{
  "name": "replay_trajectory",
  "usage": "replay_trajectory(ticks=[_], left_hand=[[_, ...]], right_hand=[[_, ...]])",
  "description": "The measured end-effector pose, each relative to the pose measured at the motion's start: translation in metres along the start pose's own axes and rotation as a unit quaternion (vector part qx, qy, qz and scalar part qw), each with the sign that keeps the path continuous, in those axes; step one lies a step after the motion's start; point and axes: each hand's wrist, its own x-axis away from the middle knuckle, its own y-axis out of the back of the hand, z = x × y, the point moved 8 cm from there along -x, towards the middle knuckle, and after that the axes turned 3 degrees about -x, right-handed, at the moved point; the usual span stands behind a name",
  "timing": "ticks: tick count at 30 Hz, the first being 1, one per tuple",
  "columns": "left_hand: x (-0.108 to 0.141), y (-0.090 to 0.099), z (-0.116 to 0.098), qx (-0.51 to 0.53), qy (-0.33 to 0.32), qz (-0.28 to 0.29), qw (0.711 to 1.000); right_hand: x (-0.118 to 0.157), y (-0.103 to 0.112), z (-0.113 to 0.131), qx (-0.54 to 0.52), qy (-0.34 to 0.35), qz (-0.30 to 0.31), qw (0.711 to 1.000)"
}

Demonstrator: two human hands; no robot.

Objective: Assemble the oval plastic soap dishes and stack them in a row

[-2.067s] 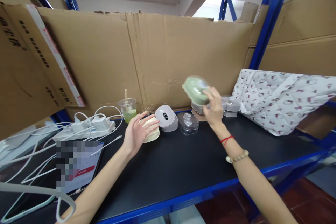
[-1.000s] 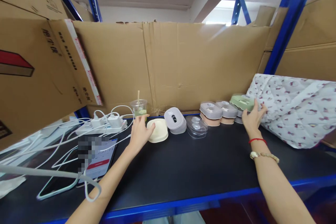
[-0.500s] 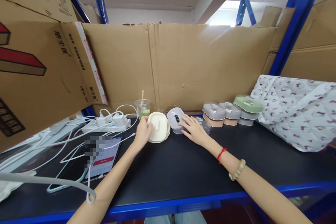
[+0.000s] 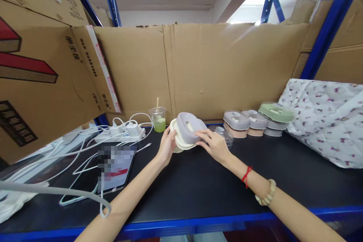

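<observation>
where the two hands meet at the centre of the frame, the left hand (image 4: 167, 145) has its grip closed on the edge of a cream tray (image 4: 178, 140), tilted up off the black desk (image 4: 198, 181), and the right hand (image 4: 214, 144) holds a grey lid (image 4: 189, 124) pressed against the tray's upper face. just right of them a clear lid (image 4: 225, 135) lies on the desk. further right, a row of stacked containers (image 4: 255, 121) stands against the cardboard wall (image 4: 212, 68), topped by a green lid (image 4: 276, 111). left of centre are a drink cup (image 4: 159, 118), a power strip (image 4: 121, 133) and a tablet (image 4: 113, 166).
</observation>
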Motion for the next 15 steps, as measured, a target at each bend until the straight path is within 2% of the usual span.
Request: replay_trajectory(ticks=[2, 4, 9, 10, 12, 15], left_hand=[[0.003, -0.009, 0.005, 0.068, 0.032, 0.039, 0.996], [0.005, -0.012, 0.006, 0.085, 0.042, 0.051, 0.994], [0.003, 0.001, 0.001, 0.045, -0.026, 0.009, 0.999], [0.003, 0.003, 0.0, 0.035, -0.037, 0.002, 0.999], [0.002, 0.005, -0.002, 0.02, -0.053, 0.004, 0.998], [0.006, -0.004, -0.007, -0.026, -0.098, 0.063, 0.993]], right_hand=[[-0.002, -0.001, 0.01, -0.006, 0.04, 0.014, 0.999], [-0.003, -0.001, 0.013, -0.002, 0.056, 0.014, 0.998], [0.001, -0.003, 0.016, -0.025, 0.071, 0.025, 0.997], [0.002, -0.003, 0.013, -0.054, 0.046, 0.022, 0.997], [0.004, -0.002, 0.0, -0.13, -0.045, -0.001, 0.99], [0.012, -0.009, -0.022, -0.263, -0.208, -0.029, 0.942]])
